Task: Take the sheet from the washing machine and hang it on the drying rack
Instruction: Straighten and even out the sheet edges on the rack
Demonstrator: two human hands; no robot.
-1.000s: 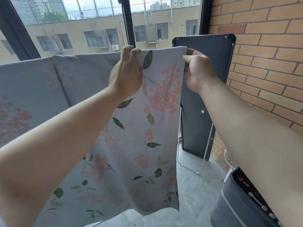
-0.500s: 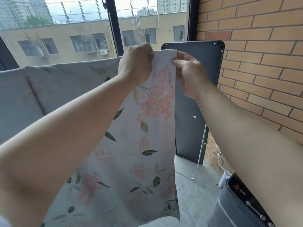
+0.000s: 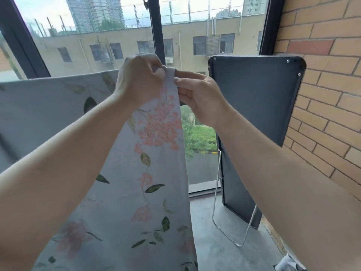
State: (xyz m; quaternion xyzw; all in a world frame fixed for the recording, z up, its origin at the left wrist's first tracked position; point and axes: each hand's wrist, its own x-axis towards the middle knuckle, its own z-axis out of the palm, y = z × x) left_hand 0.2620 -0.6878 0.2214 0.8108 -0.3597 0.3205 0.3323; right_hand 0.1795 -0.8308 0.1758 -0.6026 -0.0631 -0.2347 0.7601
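Note:
A pale grey-blue sheet (image 3: 136,192) printed with pink flowers and green leaves hangs in front of me, its top edge running level to the left; whatever bears it is hidden under the cloth. My left hand (image 3: 139,79) is closed on the sheet's upper right corner. My right hand (image 3: 197,94) pinches the same corner from the right, fingertips touching the left hand's. Both hands are raised to window height. The washing machine is not in view.
A dark folded panel (image 3: 254,98) on thin metal legs leans against the brick wall (image 3: 322,75) at right. Large windows with black frames (image 3: 156,32) stand straight ahead. Grey concrete floor (image 3: 214,251) lies below at right.
My two hands have drawn together along the sheet's top edge, bunching its right end into a narrow corner. The view has swung up and left, dropping the appliance at lower right out of frame.

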